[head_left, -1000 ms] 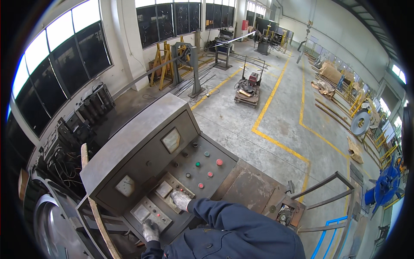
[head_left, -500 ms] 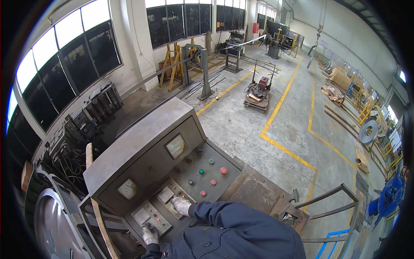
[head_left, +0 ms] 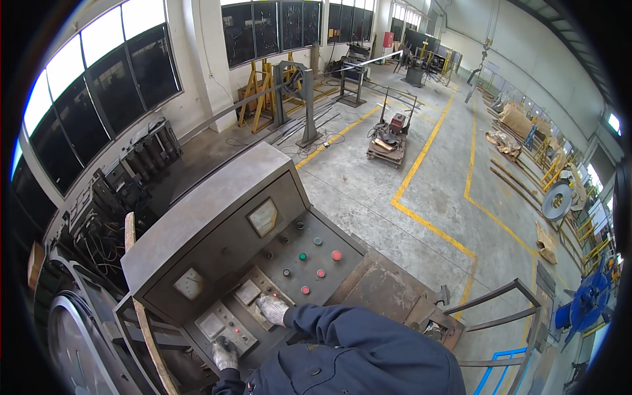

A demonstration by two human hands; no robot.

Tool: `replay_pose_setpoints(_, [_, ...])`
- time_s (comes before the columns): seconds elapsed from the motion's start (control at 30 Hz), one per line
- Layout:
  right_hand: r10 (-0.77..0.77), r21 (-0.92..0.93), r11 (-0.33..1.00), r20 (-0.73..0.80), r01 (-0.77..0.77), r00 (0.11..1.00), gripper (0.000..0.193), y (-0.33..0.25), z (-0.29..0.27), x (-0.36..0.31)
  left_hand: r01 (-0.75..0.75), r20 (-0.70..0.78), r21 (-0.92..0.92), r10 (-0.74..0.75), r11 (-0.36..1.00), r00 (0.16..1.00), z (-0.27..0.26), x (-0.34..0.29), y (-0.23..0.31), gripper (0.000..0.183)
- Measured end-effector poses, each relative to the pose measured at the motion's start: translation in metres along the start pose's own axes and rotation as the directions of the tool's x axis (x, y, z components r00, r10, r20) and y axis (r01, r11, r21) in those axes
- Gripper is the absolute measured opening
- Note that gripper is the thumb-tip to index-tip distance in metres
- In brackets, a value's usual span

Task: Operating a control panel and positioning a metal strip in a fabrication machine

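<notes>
I stand at a grey metal control console [head_left: 210, 214] with a hooded top. My left hand [head_left: 224, 353], in a pale knit glove with dark fingertips, rests with bent fingers at the lower end of the left control module [head_left: 228, 327], which has a meter and a small lit red lamp. On the neighbouring control module [head_left: 249, 290], my right hand [head_left: 273, 309], gloved the same way, lies with curled fingers over its small knobs. What the fingertips grip is hidden under both hands. Right of them are a green button [head_left: 303, 257] and several red buttons [head_left: 336, 255].
Two dial gauges, one a left gauge [head_left: 188, 284], sit in the hood. A metal railing [head_left: 500, 303] stands to my right, a large steel disc [head_left: 76, 349] at lower left. Farther off are a wheeled cart [head_left: 388, 145], yellow floor lines [head_left: 431, 227] and a blue reel [head_left: 586, 303].
The whole view has shifted slightly, so the console and floor sit a little farther left. Both hands stay at the same places on the two modules.
</notes>
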State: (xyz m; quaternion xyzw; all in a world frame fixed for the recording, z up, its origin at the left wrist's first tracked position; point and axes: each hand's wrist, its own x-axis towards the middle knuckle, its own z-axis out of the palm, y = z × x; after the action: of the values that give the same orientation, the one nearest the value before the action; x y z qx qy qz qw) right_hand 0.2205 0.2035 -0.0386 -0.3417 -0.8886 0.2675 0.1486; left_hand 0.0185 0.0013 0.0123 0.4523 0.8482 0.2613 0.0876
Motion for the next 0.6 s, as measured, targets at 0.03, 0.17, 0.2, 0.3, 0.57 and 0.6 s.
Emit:
replay_pose_setpoints(0.03, [0.011, -0.002, 1.0, 0.004, -0.011, 1.0, 0.022, 0.004, 0.001, -0.003, -0.003, 0.012, -0.006, 0.003, 1.0, 1.0, 0.002, 0.001, 0.001, 0.023])
replay_pose_setpoints(0.17, [0.055, -0.001, 0.998, 0.065, -0.055, 0.996, 0.021, -0.004, -0.014, -0.003, 0.024, 0.038, -0.023, -0.023, 0.999, 0.999, 0.006, 0.002, -0.002, 0.027])
replay_pose_setpoints(0.2, [0.068, -0.002, 0.998, 0.092, -0.069, 0.993, 0.021, -0.007, -0.019, -0.003, 0.04, 0.042, -0.028, -0.039, 0.999, 0.998, 0.006, 0.003, -0.002, 0.028])
replay_pose_setpoints(0.3, [0.011, 0.027, 1.0, 0.037, -0.012, 0.999, 0.019, -0.017, -0.017, -0.003, 0.095, 0.051, 0.002, -0.095, 0.996, 0.994, -0.003, -0.004, -0.004, 0.028])
replay_pose_setpoints(0.57, [-0.168, -0.123, 0.981, -0.142, 0.151, 0.976, 0.022, 0.047, 0.023, -0.011, 0.029, 0.053, 0.052, -0.031, 0.998, 0.998, -0.017, 0.004, 0.01, 0.013])
replay_pose_setpoints(0.6, [-0.113, -0.049, 0.993, -0.081, 0.11, 0.99, 0.019, 0.031, 0.007, -0.008, -0.011, 0.028, 0.005, 0.011, 1.0, 1.0, -0.021, 0.001, 0.009, 0.017])
